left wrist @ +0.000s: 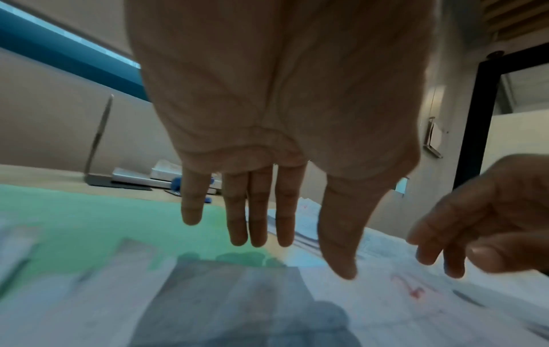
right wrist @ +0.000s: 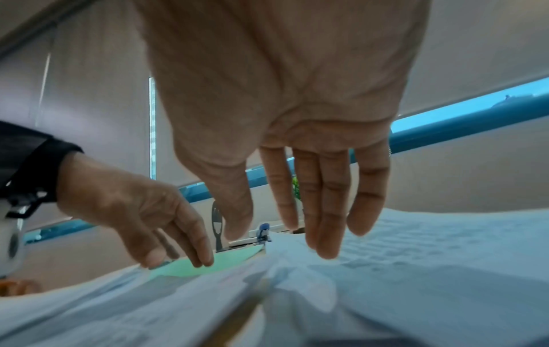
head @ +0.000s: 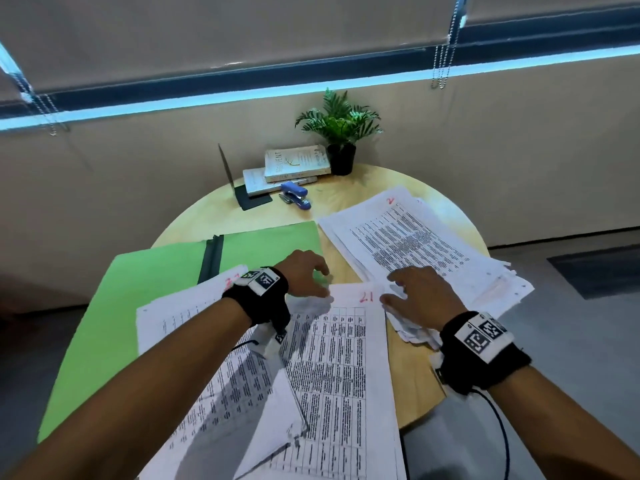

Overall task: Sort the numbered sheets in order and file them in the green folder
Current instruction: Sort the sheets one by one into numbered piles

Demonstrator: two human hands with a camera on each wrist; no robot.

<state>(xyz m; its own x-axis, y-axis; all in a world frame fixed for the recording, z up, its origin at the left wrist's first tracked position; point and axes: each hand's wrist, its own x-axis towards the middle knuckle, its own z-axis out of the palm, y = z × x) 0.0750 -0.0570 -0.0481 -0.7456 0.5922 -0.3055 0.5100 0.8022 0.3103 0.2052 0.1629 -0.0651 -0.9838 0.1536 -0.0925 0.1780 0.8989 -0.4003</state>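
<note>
Both hands, the left (head: pixel 306 271) and right (head: pixel 420 294), hover spread and empty over sheet 21 (head: pixel 341 358), thin, limp paper likely best pinched at a free corner beside the green folder (head: pixel 145 289).

Both arms are bare, with no sleeves. Each wrist wears a thick black band (head: pixel 258 299) with a white tag on top. The tag has a black square pattern, like a puzzle code (head: pixel 485 336). A thin black cable (head: pixel 502 427) hangs from the right band. Small white parts stick out under both bands, maybe little cameras.
</note>
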